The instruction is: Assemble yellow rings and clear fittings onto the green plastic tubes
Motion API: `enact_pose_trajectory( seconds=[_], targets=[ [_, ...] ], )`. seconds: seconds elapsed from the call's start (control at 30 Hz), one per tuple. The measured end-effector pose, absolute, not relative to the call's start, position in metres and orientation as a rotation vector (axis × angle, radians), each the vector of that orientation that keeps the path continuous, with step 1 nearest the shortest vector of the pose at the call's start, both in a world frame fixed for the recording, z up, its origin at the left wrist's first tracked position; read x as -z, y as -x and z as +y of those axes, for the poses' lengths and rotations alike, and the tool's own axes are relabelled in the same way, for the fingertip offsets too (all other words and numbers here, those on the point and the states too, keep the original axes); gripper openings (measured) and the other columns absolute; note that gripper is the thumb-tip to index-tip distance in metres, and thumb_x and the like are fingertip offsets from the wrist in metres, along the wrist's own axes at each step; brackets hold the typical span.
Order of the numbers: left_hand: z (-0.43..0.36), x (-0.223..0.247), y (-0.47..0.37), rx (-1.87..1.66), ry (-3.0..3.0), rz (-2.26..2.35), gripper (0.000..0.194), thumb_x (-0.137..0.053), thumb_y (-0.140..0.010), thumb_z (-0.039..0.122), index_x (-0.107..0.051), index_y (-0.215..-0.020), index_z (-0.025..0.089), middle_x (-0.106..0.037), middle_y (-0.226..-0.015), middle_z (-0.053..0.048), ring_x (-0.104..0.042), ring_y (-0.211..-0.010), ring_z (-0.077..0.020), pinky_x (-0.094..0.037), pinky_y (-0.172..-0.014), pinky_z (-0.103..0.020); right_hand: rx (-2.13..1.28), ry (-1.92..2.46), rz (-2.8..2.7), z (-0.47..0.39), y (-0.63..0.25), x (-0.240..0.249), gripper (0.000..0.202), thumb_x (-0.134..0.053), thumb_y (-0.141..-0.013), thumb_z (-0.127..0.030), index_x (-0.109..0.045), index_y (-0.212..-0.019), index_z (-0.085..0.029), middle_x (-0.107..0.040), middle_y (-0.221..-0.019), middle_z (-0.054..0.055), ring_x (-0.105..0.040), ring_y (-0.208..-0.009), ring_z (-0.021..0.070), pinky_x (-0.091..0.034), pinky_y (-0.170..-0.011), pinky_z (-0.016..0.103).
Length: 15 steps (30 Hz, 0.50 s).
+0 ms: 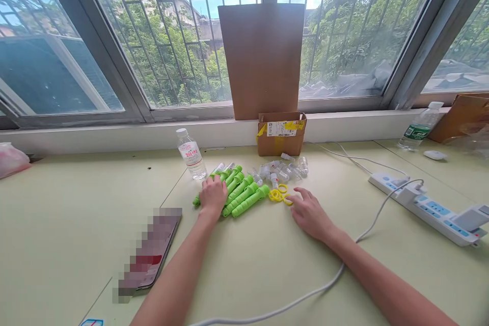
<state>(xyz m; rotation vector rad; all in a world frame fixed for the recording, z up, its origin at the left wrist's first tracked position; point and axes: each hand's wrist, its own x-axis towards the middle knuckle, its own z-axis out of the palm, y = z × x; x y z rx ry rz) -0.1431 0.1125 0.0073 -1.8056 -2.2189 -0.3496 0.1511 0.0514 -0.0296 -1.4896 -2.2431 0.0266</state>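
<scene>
Several bright green ridged plastic tubes (250,200) with threaded ends lie side by side on the table. My left hand (213,194) is over the left part of this row, its fingers curled around a green tube; its fingertips are partly hidden. Yellow plastic rings (275,195) lie in a small pile just right of the tubes. My right hand (310,213) is beside them, fingers apart, the tips at the edge of the rightmost ring. Behind the rings is a heap of clear plastic bottle-like pieces (284,170), some with white ends.
A water bottle (191,155) stands behind the tubes, and a phone (158,249) lies left of my left forearm. A small cardboard box (280,135) is at the wall. On the right lies a power strip (428,209); its white cable (324,288) passes by my right forearm.
</scene>
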Motion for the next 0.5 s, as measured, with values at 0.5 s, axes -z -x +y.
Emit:
enact_pose_trajectory(
  seconds=[0.5],
  targets=[
    [0.1116, -0.0041, 0.1354, 0.265, 1.941, -1.998, 0.036, -0.031, -0.092, 0.032, -0.061, -0.093, 0.013, -0.060, -0.095, -0.015, -0.054, -0.094, -0.0279, -0.040, -0.079, -0.037, -0.046, 1.457, -2.177, 0.0516, -0.1492, 0.0276, 0.010, -0.047, -0.084, -0.016, -0.055, -0.079, -0.019, -0.056, -0.106, 0.010, -0.052, -0.104, 0.0225, -0.044, -0.086, 0.037]
  ],
)
